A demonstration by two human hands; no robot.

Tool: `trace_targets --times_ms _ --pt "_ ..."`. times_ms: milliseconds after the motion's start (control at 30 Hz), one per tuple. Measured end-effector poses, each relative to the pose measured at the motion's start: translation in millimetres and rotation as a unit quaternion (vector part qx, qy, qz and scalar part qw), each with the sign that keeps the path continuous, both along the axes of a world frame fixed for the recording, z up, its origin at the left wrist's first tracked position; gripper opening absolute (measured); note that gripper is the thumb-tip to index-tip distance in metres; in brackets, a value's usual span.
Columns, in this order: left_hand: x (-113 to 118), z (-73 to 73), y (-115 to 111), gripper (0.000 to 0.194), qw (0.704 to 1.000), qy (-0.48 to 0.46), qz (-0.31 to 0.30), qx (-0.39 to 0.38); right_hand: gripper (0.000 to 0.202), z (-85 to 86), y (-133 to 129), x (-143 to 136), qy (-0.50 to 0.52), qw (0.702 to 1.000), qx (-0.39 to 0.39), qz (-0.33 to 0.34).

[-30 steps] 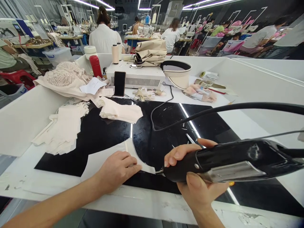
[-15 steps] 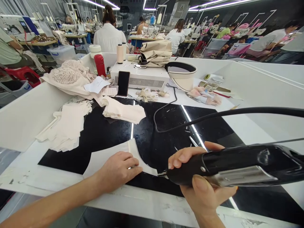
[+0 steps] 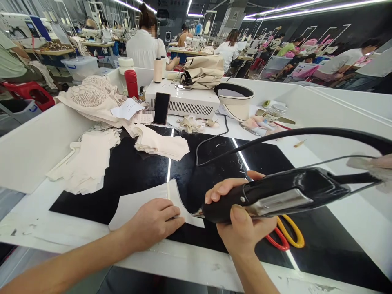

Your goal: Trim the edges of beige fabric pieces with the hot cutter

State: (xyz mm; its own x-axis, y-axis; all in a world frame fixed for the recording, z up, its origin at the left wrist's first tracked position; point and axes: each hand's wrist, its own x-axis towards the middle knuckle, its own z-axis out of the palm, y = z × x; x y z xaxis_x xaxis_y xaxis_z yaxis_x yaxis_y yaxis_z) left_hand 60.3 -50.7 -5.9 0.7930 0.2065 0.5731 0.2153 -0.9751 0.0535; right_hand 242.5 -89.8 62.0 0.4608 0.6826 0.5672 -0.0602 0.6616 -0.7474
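Observation:
My left hand (image 3: 157, 222) presses a white curved piece (image 3: 137, 202) flat on the black mat, fingers bent close together. A narrow cream strip (image 3: 168, 190) runs across the piece's upper part. My right hand (image 3: 241, 220) is wrapped round a black corded handheld power tool (image 3: 275, 192) with a silver lever on its side. The tool's thin metal tip is at the curved right edge of the piece, just right of my left fingers. Behind my right wrist lie scissors (image 3: 299, 237) with red and yellow handles, their blades mostly hidden.
Stacked cream fabric pieces (image 3: 162, 143) and a looser pile (image 3: 87, 161) lie left on the black mat (image 3: 128, 171). A phone (image 3: 161, 108) leans on a white vented box (image 3: 190, 107). The tool's cable (image 3: 263, 141) loops across the mat. Low white walls (image 3: 27, 151) border the table; co-workers sit beyond.
My right hand has moved left with the tool, its tip passing from the piece's right corner inward along the curved edge. The scissors' handles have come into view. My left hand stays put.

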Motion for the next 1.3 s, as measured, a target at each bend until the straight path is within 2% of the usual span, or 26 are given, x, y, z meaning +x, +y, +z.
trace_targets --times_ms 300,433,600,967,1300 --pt "1 0.3 -2 0.023 1.0 -0.015 0.002 0.011 0.043 -1.3 -1 -2 -0.01 1.0 -0.015 -0.015" --pt "1 -0.4 -2 0.019 1.0 -0.017 -0.003 0.003 0.042 3.1 -2 0 0.001 1.0 -0.015 -0.008" --pt "-1 -0.3 -1 0.023 1.0 -0.002 0.0 0.0 0.043 8.9 -7 7 0.009 0.999 -0.02 -0.026" --pt "-2 0.3 0 0.021 1.0 -0.006 0.0 -0.005 0.041 0.7 -7 7 -0.014 0.999 -0.022 -0.041" --pt "-2 1.4 0 0.023 1.0 -0.011 0.003 -0.001 0.045 3.5 -15 -6 -0.002 1.0 -0.014 -0.012"
